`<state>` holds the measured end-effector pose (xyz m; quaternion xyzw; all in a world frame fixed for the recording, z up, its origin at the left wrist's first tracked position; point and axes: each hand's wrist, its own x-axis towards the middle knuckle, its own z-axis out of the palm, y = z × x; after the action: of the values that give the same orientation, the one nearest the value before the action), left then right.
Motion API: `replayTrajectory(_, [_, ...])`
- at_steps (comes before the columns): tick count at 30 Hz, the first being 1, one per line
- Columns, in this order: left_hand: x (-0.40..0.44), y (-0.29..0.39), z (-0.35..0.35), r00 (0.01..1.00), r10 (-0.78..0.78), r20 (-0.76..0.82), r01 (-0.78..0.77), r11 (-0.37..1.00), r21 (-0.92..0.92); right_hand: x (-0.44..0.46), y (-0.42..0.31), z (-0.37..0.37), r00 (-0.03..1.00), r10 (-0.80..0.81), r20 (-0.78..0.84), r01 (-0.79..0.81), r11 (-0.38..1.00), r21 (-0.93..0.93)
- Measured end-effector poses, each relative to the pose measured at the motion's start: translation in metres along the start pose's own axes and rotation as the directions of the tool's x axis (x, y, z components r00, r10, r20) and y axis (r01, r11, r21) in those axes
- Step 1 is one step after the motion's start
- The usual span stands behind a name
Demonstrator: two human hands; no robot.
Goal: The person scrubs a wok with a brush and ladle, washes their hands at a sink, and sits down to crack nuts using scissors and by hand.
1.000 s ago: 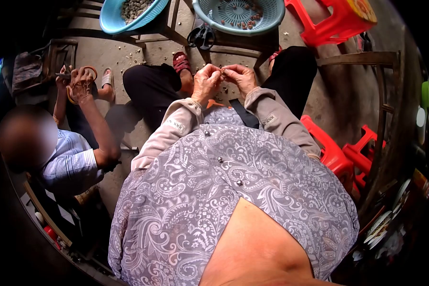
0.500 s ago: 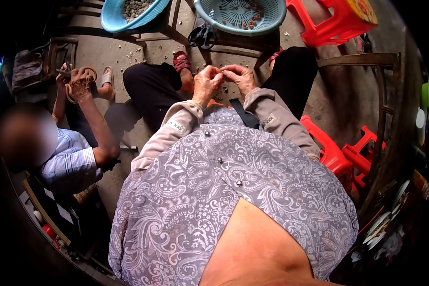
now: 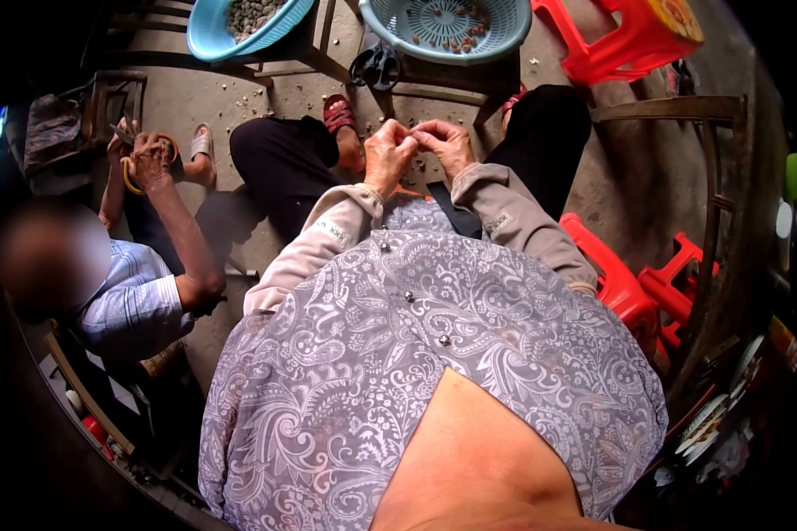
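Observation:
My left hand (image 3: pixel 388 157) and my right hand (image 3: pixel 446 147) meet between my knees, fingertips pinched together. Whatever they hold is too small and too covered by the fingers to make out. In front of them, a blue-grey plastic colander (image 3: pixel 447 35) holds several small reddish-brown pieces, lying mostly to its right side. Black-handled scissors (image 3: pixel 376 67) rest at the stool's edge, left of the colander. Farther left, a light blue basin (image 3: pixel 205 31) contains a heap of small grey-brown nut-like pieces (image 3: pixel 253 16).
At the left, a co-worker's hands (image 3: pixel 150 159) hold orange-handled scissors (image 3: pixel 131 177). Red plastic stools (image 3: pixel 607 49) stand at the upper right and beside my right elbow. A wooden chair (image 3: pixel 669 111) is at the right. Bits of debris litter the concrete floor (image 3: pixel 230 97).
My hands stay pinched together in nearly the same place, with only slight finger movement. The co-worker's scissors have turned a little, and their blades show more clearly.

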<state>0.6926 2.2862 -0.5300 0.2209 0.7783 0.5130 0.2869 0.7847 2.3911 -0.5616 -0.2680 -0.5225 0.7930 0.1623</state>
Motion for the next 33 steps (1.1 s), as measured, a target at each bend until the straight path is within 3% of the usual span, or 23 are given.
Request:
replayTrajectory(7, [0.003,0.0,0.002,0.998,0.022,-0.059,-0.016,0.995,0.098,0.001,0.009,0.0,1.0,-0.016,-0.012,0.016,1.0,0.026])
replayTrajectory(10, [0.005,-0.007,0.002,0.996,0.081,-0.035,-0.077,0.991,0.109,0.0,0.007,0.001,1.0,0.018,-0.016,-0.016,0.998,0.068])
replayTrajectory(13, [0.006,-0.009,0.0,0.966,0.259,0.009,-0.252,0.931,0.265,0.0,0.008,0.002,0.999,0.041,-0.009,-0.039,0.994,0.098])
replayTrajectory(16, [0.006,-0.011,0.0,0.959,0.284,0.009,-0.271,0.906,0.326,0.0,0.009,0.001,0.995,0.103,0.008,-0.103,0.985,0.139])
replayTrajectory(19, [0.004,-0.017,0.0,0.965,0.263,-0.026,-0.248,0.936,0.25,0.001,0.008,-0.001,0.985,0.172,0.013,-0.172,0.97,0.174])
replayTrajectory(22, [0.004,-0.017,0.001,0.998,-0.036,-0.046,0.039,0.997,0.066,0.002,0.008,-0.003,0.971,0.238,0.012,-0.231,0.929,0.29])
replayTrajectory(25, [0.008,-0.027,-0.008,0.984,-0.172,0.034,0.174,0.984,-0.047,0.003,0.007,-0.006,0.956,0.292,0.011,-0.274,0.883,0.38])
replayTrajectory(28, [0.002,-0.03,-0.008,0.998,0.065,0.01,-0.064,0.998,-0.017,0.003,0.007,-0.007,0.953,0.303,0.016,-0.287,0.883,0.371])
replayTrajectory(33, [-0.002,-0.013,-0.003,0.992,-0.014,0.122,0.035,0.983,-0.178,0.003,0.007,-0.006,0.954,0.299,0.019,-0.29,0.906,0.308])
